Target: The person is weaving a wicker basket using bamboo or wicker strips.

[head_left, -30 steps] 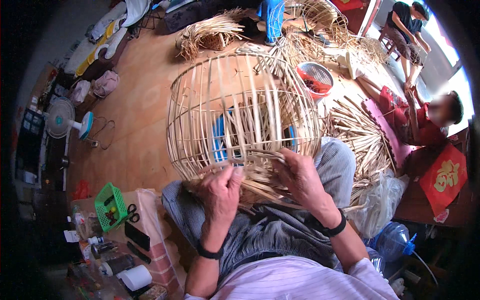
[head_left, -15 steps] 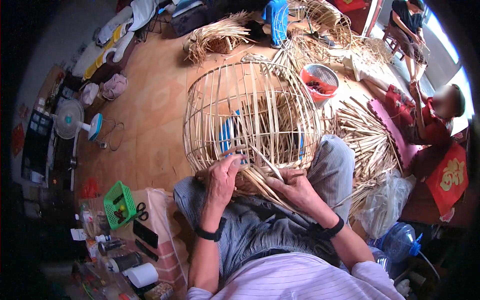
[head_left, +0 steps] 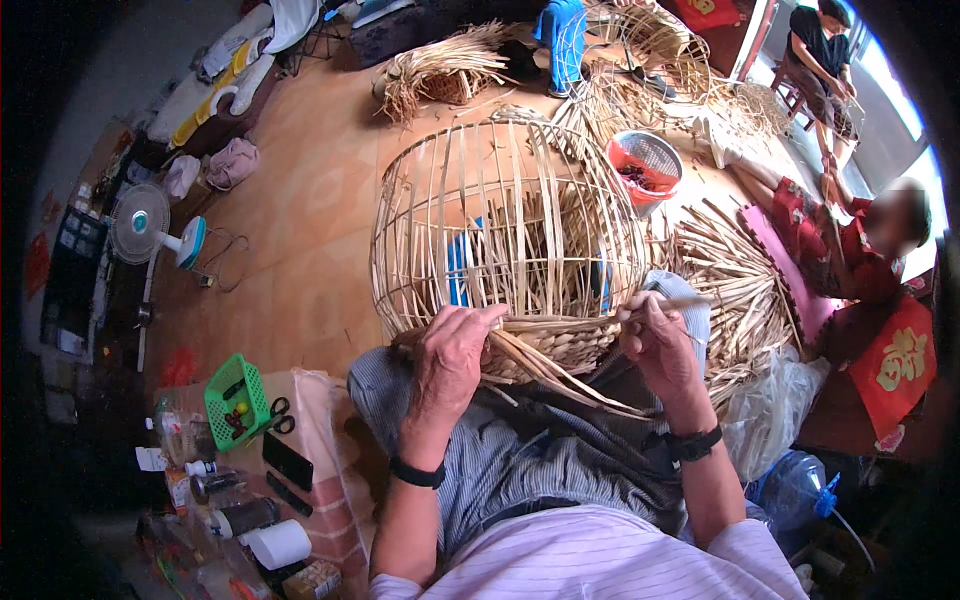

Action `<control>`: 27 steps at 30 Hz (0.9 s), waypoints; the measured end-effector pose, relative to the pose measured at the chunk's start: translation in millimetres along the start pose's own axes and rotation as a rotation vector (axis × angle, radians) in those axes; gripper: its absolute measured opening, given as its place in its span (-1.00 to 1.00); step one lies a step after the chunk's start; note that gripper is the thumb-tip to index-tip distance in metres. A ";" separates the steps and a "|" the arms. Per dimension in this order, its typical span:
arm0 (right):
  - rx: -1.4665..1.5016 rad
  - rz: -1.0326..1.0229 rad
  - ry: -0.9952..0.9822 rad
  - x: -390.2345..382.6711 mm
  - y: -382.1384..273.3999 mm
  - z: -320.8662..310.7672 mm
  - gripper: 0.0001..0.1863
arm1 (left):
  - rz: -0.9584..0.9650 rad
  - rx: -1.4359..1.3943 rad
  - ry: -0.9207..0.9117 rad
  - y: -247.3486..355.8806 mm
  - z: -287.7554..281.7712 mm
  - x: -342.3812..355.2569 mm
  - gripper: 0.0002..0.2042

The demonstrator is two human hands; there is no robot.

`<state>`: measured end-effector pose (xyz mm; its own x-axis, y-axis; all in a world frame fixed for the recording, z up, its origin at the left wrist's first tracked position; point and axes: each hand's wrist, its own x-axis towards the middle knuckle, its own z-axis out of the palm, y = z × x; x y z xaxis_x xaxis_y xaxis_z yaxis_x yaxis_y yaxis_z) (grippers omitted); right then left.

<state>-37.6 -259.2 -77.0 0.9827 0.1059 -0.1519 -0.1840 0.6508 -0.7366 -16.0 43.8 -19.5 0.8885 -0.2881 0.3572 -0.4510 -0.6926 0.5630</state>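
Against my lap leans a round basket frame [head_left: 545, 215] of thin pale strips, with dense straw weaving [head_left: 585, 350] along its near edge. My left hand [head_left: 452, 352] is closed on the weaving at that edge, fingertips pinching the straw. A flat straw strip [head_left: 565, 325] runs taut from there along the weave to my right hand [head_left: 660, 345], which pinches it near its free end beside my knee. Loose straw ends [head_left: 570, 385] fan out below, across my lap. What lies under the left fingers is hidden.
Loose straw [head_left: 735, 270] lies to the right, beside a red-lined bucket [head_left: 645, 185]. A person in red [head_left: 860, 245] sits beyond it. At left are a fan [head_left: 140, 223], a green plastic basket [head_left: 240, 400], scissors [head_left: 284, 416] and a phone [head_left: 288, 459].
My right hand has moved right and up, away from the weaving, drawing the straw strip out taut. My left hand has shifted slightly right and stays at the basket edge.
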 end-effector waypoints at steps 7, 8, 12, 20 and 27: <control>0.120 -0.038 0.114 -12.7 -39.4 -33.3 -0.64 | -0.178 -0.171 -0.092 -6.2 1.0 5.0 -0.74; 0.091 -0.051 0.088 -14.6 -49.2 -42.7 -0.61 | -0.157 -0.168 -0.037 -12.4 6.0 2.3 -0.75; -0.131 -0.160 0.089 -19.1 -86.0 -110.2 -0.58 | -0.193 -0.161 -0.001 -16.5 6.3 -0.2 -0.79; -0.605 0.077 0.606 -72.9 -13.7 -300.4 -0.69 | -0.433 -0.384 -0.071 -48.2 5.4 4.3 -0.65; -0.536 0.377 0.626 -94.7 124.7 -354.3 -0.72 | -0.524 -0.327 -0.246 -54.6 -18.2 24.9 -0.65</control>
<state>-161.0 -454.5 -387.9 0.6931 -0.2896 -0.6601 -0.6300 0.2016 -0.7499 29.2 86.5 -27.8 0.9732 -0.1373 -0.1843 0.0780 -0.5572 0.8267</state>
